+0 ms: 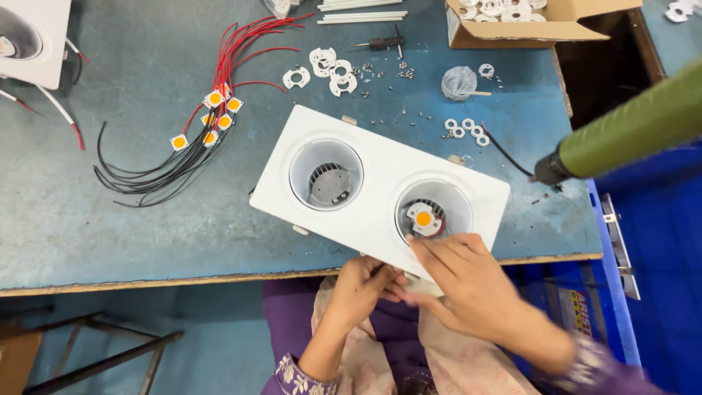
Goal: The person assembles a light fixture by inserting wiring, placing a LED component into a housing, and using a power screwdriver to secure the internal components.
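White twin-cup lamp housing (380,186) lies tilted at near edge of blue bench (110,219). L hand (362,285) clenched on its near rim; R hand (468,274) fingers spread, tips beside LED chip (423,218) in rt cup.

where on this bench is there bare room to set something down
Bare blue bench lies along the near edge, left of the white double housing and below the wire bundle. Another patch sits between that bundle and the white fixture at far left. The far side is crowded with white rings, screws and the cardboard box.

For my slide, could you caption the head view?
Both hands steady a white rectangular twin-socket lamp housing on a blue workbench.
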